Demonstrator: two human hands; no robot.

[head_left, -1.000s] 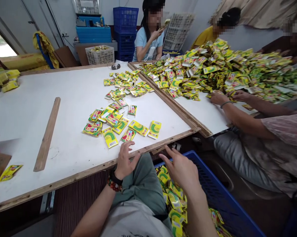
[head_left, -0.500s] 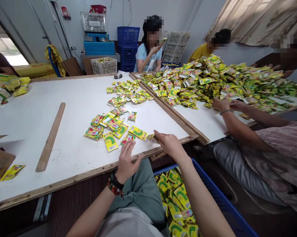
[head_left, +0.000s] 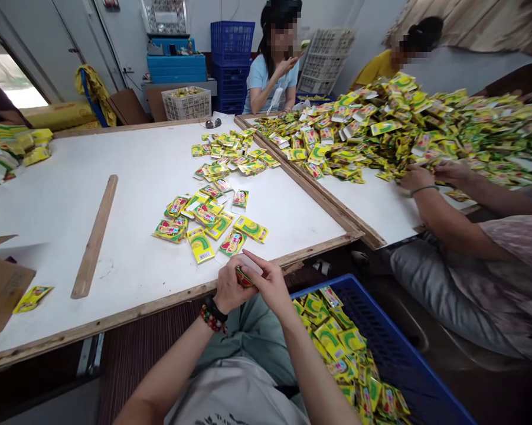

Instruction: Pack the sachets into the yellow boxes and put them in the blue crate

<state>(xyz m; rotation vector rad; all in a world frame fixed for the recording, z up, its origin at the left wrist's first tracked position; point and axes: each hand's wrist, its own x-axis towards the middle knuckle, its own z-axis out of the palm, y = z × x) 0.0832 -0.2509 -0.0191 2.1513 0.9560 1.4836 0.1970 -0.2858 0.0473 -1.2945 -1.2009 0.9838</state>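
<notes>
At the table's front edge my two hands meet around one small printed box. Its dark green and red side and a white flap show between the fingers. My left hand wraps it from the left, wearing a beaded bracelet and a black band. My right hand grips it from the right, thumb across its near side. Just beyond lie several loose yellow and green boxes, the nearest being a red-and-green one and a yellow one. Fingers hide most of the held box.
A blue crate of yellow packets stands below the table at my right. Wooden strips edge the white table. Beyond them rises a large heap of boxes, where a co-worker's hands work. A cardboard box sits left.
My right hand has moved left from the boxes, bringing one box to my left hand. The left hand has closed around it. The view has tilted slightly downward.
</notes>
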